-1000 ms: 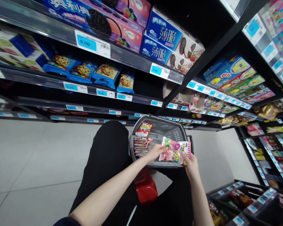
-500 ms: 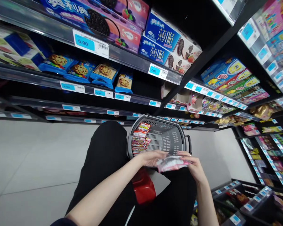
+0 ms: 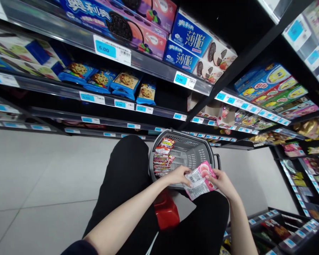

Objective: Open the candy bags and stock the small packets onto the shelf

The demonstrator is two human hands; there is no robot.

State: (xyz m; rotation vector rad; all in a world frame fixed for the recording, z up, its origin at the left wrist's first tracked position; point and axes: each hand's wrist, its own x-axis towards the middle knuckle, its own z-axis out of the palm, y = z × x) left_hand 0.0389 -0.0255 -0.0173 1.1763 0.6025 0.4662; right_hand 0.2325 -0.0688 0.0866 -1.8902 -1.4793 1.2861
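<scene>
Between both hands I hold a pink and silver-white snack packet (image 3: 200, 184), its printed back and a round pink picture facing up. My left hand (image 3: 178, 176) is closed on its left edge, thumb on top. The right hand (image 3: 221, 182) pinches the other side, thumb across the face. Just beyond them is a grey plastic shopping basket (image 3: 186, 134) with slotted walls. Several red and white snack packets (image 3: 163, 157) stand in a row along its left side. The packet is over the basket's near rim and my knee; fingers beneath it are hidden.
Shelves with price tags (image 3: 184, 79) run across the front, holding blue Oreo boxes (image 3: 188, 39) and blue cookie packs (image 3: 124, 85). A red stool (image 3: 166, 212) shows between my legs. Low display bins (image 3: 276, 226) stand at the right.
The packet has turned from nearly edge-on to showing its printed back, still between both hands. My view has shifted slightly, so the shelves and basket appear further right.
</scene>
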